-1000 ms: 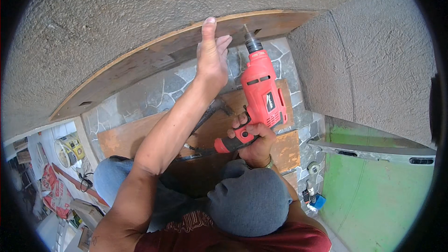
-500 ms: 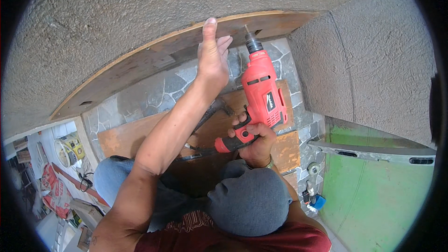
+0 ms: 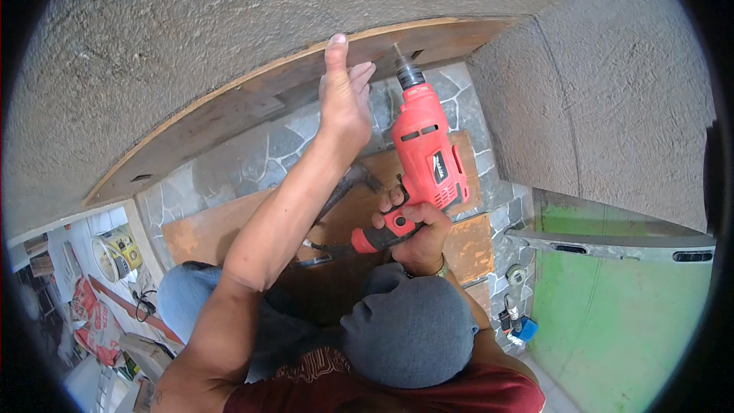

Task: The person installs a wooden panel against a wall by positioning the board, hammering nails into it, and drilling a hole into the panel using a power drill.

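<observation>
My right hand [image 3: 422, 243] is wrapped round the handle of a red and black power drill [image 3: 428, 145]. The drill points away from me, and its thin bit [image 3: 397, 50] meets the face of a long wooden board [image 3: 202, 128] fixed along the foot of the rough wall. Whether the bit has entered the wood I cannot tell. Left of the chuck, my left hand [image 3: 346, 103] lies against the board with fingers outstretched and the thumb up at its top edge. It holds no tool.
Beneath my arms a brown plank [image 3: 199, 229] lies on stone-patterned floor, with a dark tool [image 3: 344, 187] partly hidden on it. A grey spirit level [image 3: 619, 247] crosses a green panel [image 3: 612, 321] at right. A yellow-labelled bucket [image 3: 117, 252] and a red-white sack [image 3: 95, 321] stand left.
The view has shifted slightly. Both hands and the drill appear a little further left, with the same hold on the drill.
</observation>
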The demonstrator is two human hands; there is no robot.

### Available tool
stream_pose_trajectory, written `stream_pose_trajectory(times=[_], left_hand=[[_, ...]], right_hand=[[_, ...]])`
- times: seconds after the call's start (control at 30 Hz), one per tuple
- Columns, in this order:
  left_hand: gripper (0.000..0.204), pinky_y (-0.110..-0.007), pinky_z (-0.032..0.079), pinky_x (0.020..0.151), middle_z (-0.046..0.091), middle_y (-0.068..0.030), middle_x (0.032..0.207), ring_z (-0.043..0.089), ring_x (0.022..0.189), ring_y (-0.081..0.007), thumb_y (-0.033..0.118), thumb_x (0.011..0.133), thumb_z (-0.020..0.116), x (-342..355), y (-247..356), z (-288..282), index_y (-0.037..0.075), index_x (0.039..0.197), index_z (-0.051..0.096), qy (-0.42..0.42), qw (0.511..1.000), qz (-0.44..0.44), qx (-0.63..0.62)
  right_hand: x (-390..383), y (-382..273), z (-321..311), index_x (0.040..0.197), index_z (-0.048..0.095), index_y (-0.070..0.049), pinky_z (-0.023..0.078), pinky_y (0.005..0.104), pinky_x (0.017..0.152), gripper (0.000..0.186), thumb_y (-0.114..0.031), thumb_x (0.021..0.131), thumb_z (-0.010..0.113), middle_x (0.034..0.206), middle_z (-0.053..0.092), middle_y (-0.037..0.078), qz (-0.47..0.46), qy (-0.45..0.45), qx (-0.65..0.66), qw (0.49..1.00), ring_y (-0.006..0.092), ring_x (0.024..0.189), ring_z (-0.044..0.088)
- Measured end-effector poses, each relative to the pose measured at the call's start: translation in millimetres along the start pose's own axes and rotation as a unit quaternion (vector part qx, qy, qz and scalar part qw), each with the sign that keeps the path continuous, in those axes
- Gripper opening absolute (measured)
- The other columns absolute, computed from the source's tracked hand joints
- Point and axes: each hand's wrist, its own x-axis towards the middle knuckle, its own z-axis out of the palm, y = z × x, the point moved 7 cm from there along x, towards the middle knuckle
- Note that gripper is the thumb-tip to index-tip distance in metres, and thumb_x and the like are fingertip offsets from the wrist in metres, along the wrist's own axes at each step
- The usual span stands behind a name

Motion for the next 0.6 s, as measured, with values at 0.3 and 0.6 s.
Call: stream_pose_trajectory(times=[0.3, 0.6], left_hand=[[0.12, -0.048, 0.011, 0.122, 0.039, -0.0241, 0.143, 0.038, 0.139, -0.0366, 0.078, 0.071, 0.069, 2.3, -0.2, -3.9, 0.013, 0.156, 0.015, -0.004, 1.0, 0.001, -0.008], [0.121, -0.049, 0.012, 0.122, 0.034, -0.0297, 0.151, 0.037, 0.141, -0.0388, 0.075, 0.071, 0.071, -2.0, -1.2, 3.3, 0.01, 0.156, 0.013, 0.014, 1.0, -0.013, -0.014]], right_hand=[[1.2, 3.7, 0.5, 0.119, 0.053, -0.002, 0.053, 0.0421, 0.068, 0.052, -0.006, 0.067, 0.053, 0.087, 0.055, 0.007, -0.004, 0.011, -0.019, 1.0, 0.0243, 0.085, 0.056], [1.6, 0.0, -5.0, 0.115, 0.055, -0.001, 0.054, 0.0423, 0.069, 0.045, -0.002, 0.071, 0.053, 0.095, 0.06, 0.011, -0.025, 0.027, -0.033, 0.999, 0.0281, 0.09, 0.062]])
